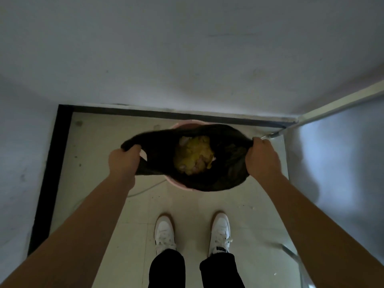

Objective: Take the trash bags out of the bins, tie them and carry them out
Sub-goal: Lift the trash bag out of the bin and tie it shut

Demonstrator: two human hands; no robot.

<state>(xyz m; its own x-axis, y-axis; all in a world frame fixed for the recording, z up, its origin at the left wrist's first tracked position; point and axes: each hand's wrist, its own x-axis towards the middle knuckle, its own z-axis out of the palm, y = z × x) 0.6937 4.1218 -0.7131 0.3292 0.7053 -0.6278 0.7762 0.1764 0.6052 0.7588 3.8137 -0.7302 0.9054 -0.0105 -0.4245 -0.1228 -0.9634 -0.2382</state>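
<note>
Down in the pink bin [176, 182] by the wall, the black trash bag [226, 165] gapes over yellow scraps [194, 155] — left hand [124, 161] and right hand [262, 157] each with fingers clamped on its rim.

both arms reach forward; left hand [124, 163] and right hand [262, 157] clenched.

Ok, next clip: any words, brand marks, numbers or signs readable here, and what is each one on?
"PUMA": white letters on the black tongue tag of the right sneaker; small, but it reads.
Left sneaker: no text shows; the trouser leg covers its tongue.
Black trash bag and pink bin: no print visible.
No numbers or signs anywhere else in the view.
</note>
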